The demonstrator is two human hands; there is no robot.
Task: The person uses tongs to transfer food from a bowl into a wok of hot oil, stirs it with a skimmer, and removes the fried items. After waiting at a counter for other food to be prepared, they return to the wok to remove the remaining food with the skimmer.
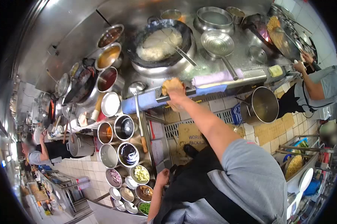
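Note:
My right hand (178, 98) reaches forward to the front edge of the stove and grips a yellowish-orange cloth (171, 85). Just left of it, a long-handled ladle (138, 87) lies across the edge with its wooden handle pointing toward me. Behind the hand, a black wok (133, 52) holds pale, foaming food, and a wire skimmer (181, 52) rests in it. My left hand (163, 177) is low by my black apron, fingers curled; whatever they hold, if anything, is hidden.
A perforated strainer (217, 42) sits right of the wok. Pots of sauce (108, 79) and bowls of chopped ingredients (140, 174) line my left. A large pot (264, 105) stands at right. Co-workers are at both sides; the right one (312, 84) handles a wok (284, 43).

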